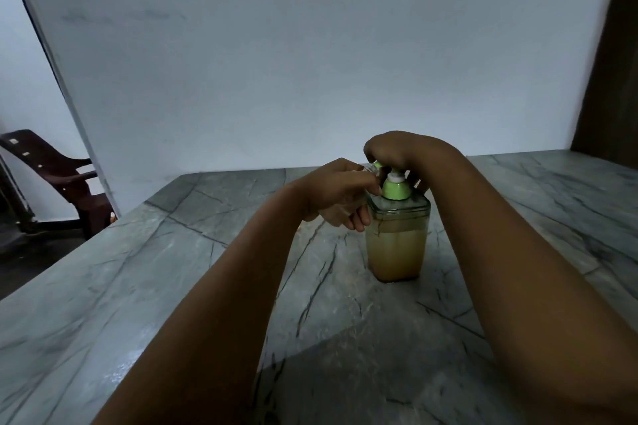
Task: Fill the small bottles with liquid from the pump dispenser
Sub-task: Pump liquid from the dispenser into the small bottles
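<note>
Two bare forearms reach forward over a grey veined stone counter [145,304], their elbows cut off by the lower edge. Between the hands stands the pump dispenser [397,241], a clear square bottle, upright, its long axis vertical, about half full of cloudy tan liquid, with a green collar under the pump. The left hand [336,195] is curled just left of the pump, pinching a small bottle [370,168] of which only a clear rim shows at the spout; its tilt cannot be told. The right hand [402,152] is closed down over the pump head, hiding it and the spout. Beyond the left hand stands a dark chair [62,179].
</note>
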`<state>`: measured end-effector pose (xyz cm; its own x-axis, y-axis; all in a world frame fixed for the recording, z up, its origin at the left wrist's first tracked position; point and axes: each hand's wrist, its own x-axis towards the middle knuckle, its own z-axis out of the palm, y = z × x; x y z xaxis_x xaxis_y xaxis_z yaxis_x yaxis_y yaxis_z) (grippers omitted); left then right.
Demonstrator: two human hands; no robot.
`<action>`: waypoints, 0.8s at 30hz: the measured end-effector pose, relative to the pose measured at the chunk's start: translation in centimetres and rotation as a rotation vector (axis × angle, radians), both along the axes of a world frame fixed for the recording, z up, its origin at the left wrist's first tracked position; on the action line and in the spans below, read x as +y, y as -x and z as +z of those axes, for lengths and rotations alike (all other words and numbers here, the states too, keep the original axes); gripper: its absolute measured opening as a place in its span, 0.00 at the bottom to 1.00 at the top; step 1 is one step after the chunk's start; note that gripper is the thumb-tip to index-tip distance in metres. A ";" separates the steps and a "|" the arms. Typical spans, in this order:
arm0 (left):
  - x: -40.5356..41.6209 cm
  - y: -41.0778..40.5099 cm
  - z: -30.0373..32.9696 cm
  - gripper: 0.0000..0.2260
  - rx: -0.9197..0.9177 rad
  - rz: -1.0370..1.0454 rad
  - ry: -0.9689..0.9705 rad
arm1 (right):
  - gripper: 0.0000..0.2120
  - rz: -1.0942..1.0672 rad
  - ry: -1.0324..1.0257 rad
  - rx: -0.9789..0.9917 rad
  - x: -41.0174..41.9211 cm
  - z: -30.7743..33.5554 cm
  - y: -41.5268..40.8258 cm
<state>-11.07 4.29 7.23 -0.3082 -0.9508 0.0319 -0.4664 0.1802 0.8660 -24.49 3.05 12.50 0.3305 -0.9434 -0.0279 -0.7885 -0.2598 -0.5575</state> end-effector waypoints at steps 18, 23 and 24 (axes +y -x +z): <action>-0.2 -0.2 0.0 0.13 0.008 0.008 -0.023 | 0.12 -0.036 -0.064 -0.079 -1.1 -0.1 -0.7; -0.2 -0.2 0.1 0.13 0.004 -0.005 -0.023 | 0.13 -0.002 0.032 0.072 -0.4 -0.1 -0.2; -0.2 -0.2 0.0 0.13 0.005 -0.007 -0.024 | 0.14 0.003 0.016 0.042 -0.3 0.0 -0.2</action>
